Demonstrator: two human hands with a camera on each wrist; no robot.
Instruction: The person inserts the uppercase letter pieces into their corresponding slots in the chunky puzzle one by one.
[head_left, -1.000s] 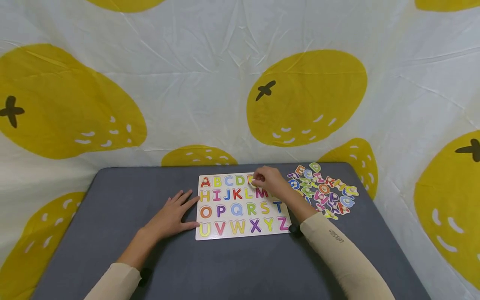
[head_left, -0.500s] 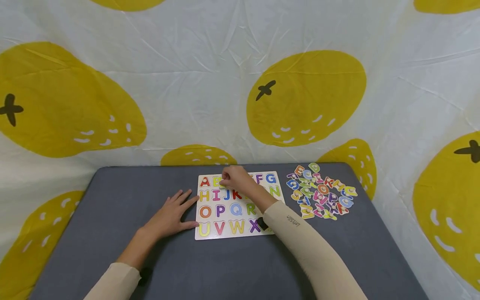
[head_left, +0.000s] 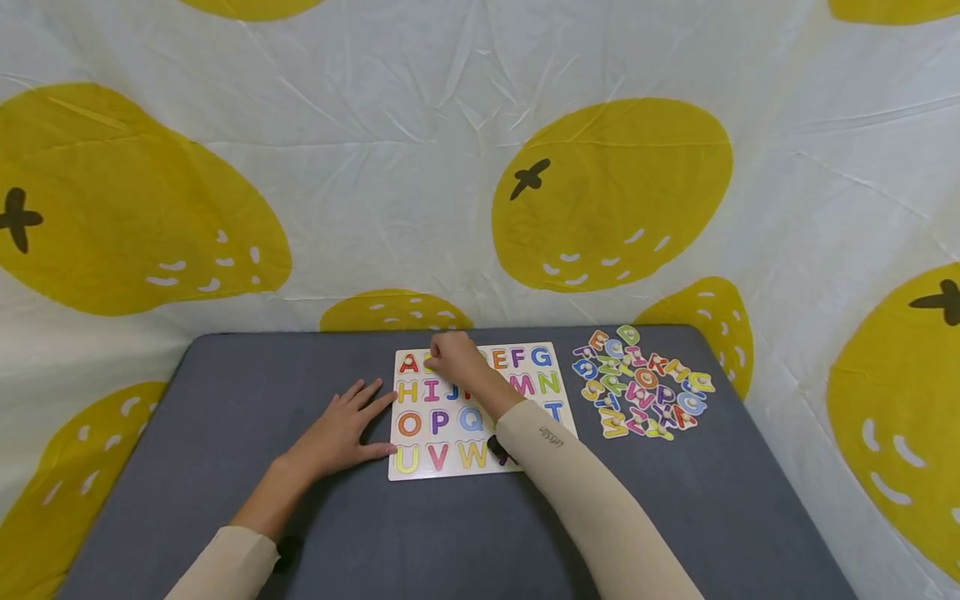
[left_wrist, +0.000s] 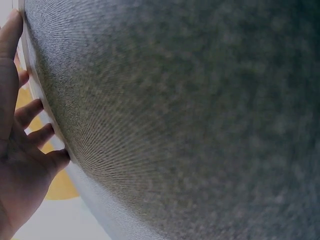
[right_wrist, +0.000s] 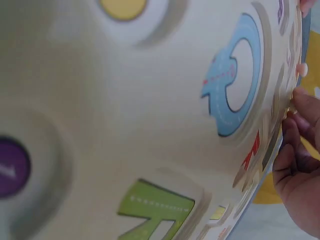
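Note:
A pale alphabet puzzle board (head_left: 495, 482) with coloured letter recesses lies on the grey table. My right hand (head_left: 459, 360) is over its top row at the B place, just right of the red A piece (head_left: 408, 363), which has a knob. In the right wrist view my thumb and fingers (right_wrist: 298, 160) pinch a small letter puzzle piece (right_wrist: 291, 110) low against the board; the fingers mostly hide it. My left hand (head_left: 337, 433) is spread, with fingertips and thumb touching the board's left edge, as the left wrist view also shows.
A loose pile of knobbed letter pieces (head_left: 647, 379) lies on the table right of the board. Grey tabletop (head_left: 450, 533) extends in front and to both sides. Behind it hangs a white cloth (head_left: 420, 183) with yellow fruit prints.
My right hand has moved left along the board's top row with the letter puzzle piece, from near E to the B place. My left hand has stayed at the left edge.

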